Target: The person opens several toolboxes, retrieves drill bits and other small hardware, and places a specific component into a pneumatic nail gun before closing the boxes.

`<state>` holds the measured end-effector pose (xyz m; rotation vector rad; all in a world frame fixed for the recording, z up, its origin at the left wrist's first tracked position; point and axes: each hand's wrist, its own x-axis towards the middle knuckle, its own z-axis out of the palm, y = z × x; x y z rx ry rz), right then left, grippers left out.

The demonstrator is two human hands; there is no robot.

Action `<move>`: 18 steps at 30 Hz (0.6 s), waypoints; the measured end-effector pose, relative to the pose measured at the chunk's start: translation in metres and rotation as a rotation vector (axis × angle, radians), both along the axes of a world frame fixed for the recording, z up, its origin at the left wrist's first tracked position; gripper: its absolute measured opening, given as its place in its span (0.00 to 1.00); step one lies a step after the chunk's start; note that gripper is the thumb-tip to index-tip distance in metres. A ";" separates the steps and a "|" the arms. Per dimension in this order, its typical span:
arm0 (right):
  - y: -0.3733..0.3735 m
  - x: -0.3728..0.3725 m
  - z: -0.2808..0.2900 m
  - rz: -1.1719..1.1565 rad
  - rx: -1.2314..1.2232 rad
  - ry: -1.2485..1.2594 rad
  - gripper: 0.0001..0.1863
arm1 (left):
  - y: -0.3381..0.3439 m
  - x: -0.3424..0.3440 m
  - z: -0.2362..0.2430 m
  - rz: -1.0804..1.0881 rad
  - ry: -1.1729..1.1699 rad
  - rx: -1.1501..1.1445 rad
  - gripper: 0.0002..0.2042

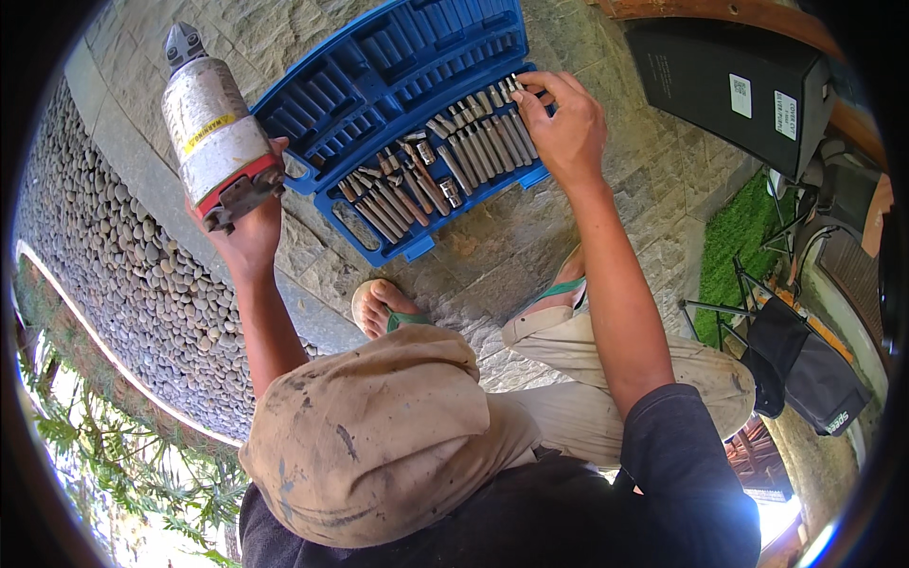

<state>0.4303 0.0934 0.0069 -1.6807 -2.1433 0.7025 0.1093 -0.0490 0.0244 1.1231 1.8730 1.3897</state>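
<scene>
My left hand [248, 232] grips a scuffed silver cylindrical power tool [208, 118] with a yellow label, a red and black end and a metal jawed head pointing up, held over the case's left end. An open blue plastic socket case [418, 239] lies on the stone paving, its lower half filled with several short and long metal sockets and bits [471, 154]. My right hand [563, 128] is at the case's upper right end, thumb and forefinger closed on a small socket [514, 83]; whether it is out of its slot I cannot tell.
My sandalled feet [383, 301] and khaki-clad knees are below the case. A pebble strip [133, 246] and plants [114, 445] are at left. A black box [710, 85], artificial turf [729, 227], a folded chair frame and a black bag [805, 379] are at right.
</scene>
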 end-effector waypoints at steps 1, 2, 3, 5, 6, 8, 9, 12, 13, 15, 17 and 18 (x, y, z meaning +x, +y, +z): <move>0.000 -0.001 0.001 0.005 -0.007 0.008 0.09 | 0.000 -0.001 0.000 -0.006 0.010 0.024 0.12; 0.000 -0.001 0.001 0.012 -0.005 0.012 0.09 | -0.001 -0.001 0.001 -0.015 0.029 -0.007 0.13; 0.000 0.000 0.001 0.017 -0.002 0.012 0.09 | -0.001 0.001 0.003 -0.025 0.045 -0.037 0.15; 0.001 0.003 0.001 0.010 0.006 0.009 0.08 | 0.000 0.003 0.004 -0.026 0.052 -0.052 0.14; 0.000 0.003 0.000 0.000 0.010 0.010 0.08 | 0.001 0.003 0.004 -0.016 0.047 -0.038 0.12; 0.001 0.006 -0.002 -0.011 0.024 0.018 0.08 | 0.003 0.003 0.005 0.012 0.052 -0.031 0.09; 0.002 0.009 -0.003 -0.010 0.032 0.026 0.08 | 0.004 0.003 0.006 0.029 0.063 -0.037 0.08; 0.007 0.019 -0.001 -0.013 0.061 0.018 0.09 | 0.004 0.003 0.008 0.010 0.093 -0.055 0.13; 0.009 0.023 0.001 -0.016 0.071 0.009 0.09 | 0.004 0.003 0.008 -0.009 0.101 -0.061 0.15; 0.010 0.029 0.005 -0.061 0.055 0.014 0.09 | 0.003 0.004 0.008 0.006 0.093 -0.084 0.15; 0.012 0.035 0.009 -0.097 0.060 0.020 0.08 | 0.003 0.002 0.007 0.009 0.099 -0.086 0.15; 0.014 0.039 0.010 -0.110 0.072 0.024 0.08 | 0.003 0.001 0.006 0.004 0.108 -0.076 0.14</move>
